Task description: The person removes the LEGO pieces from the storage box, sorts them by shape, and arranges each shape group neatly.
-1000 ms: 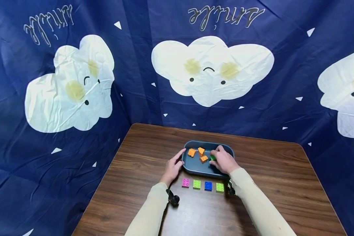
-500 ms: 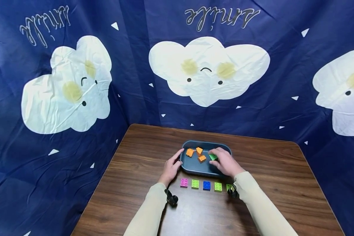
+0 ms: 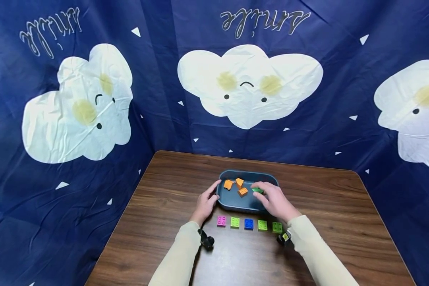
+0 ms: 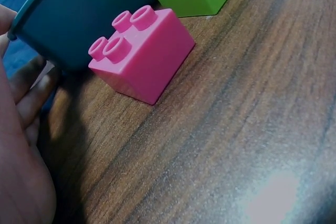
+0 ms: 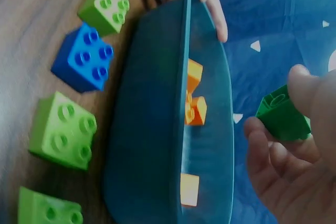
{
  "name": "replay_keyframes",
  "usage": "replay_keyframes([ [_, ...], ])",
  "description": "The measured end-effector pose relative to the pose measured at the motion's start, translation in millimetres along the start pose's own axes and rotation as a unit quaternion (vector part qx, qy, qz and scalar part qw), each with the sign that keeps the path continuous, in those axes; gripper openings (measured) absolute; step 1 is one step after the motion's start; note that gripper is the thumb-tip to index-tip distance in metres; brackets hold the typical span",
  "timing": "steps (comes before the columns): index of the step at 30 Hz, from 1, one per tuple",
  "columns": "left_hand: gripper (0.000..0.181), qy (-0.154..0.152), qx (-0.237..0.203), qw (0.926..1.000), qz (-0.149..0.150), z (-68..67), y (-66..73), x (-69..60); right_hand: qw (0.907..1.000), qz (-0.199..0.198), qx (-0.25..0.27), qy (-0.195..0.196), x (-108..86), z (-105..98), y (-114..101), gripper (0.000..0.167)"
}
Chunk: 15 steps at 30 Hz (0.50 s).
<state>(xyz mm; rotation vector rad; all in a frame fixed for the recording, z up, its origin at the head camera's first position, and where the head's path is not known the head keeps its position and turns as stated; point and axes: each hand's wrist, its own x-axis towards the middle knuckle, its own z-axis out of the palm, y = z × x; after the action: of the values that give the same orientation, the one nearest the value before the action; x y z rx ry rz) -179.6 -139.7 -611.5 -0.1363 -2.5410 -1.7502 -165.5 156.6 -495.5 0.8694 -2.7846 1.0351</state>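
My right hand holds a green toy building block between thumb and fingers, over the right part of a dark blue-teal bin. In the head view the fingers partly cover this block. My left hand rests on the bin's left end, thumb and forefinger spread along the rim. Inside the bin lie three orange blocks, one orange block nearest the middle. A row stands before the bin: a pink block, a lime block, a blue block, another lime block and a green block.
The brown wooden table extends on both sides of the bin. Behind it hangs a dark blue cloth with white clouds and small triangles. A small black wrist camera sits below the left hand.
My right hand has drawn slightly right and back relative to the bin with the green block, uncovering the row's rightmost block. The head view has turned slightly right. My left hand stays at the bin.
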Motion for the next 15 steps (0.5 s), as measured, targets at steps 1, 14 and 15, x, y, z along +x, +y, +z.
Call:
replay_keyframes([
  [1, 0.062, -0.001, -0.001, 1.0000, 0.000, -0.1, -0.3, 0.0, 1.0000, -0.007, 0.002, 0.004, -2.0, 1, -2, 0.028],
  [14, 0.062, -0.002, 0.007, 0.9999, -0.008, -0.3, 0.7, 0.3, 0.9977, -0.024, 0.043, 0.047, -29.7, 42, -39, 0.036],
  [15, 0.062, -0.004, 0.008, 0.9999, -0.008, -0.3, 0.5, 0.3, 0.9973, -0.033, 0.046, 0.046, -32.0, 47, -40, 0.035],
])
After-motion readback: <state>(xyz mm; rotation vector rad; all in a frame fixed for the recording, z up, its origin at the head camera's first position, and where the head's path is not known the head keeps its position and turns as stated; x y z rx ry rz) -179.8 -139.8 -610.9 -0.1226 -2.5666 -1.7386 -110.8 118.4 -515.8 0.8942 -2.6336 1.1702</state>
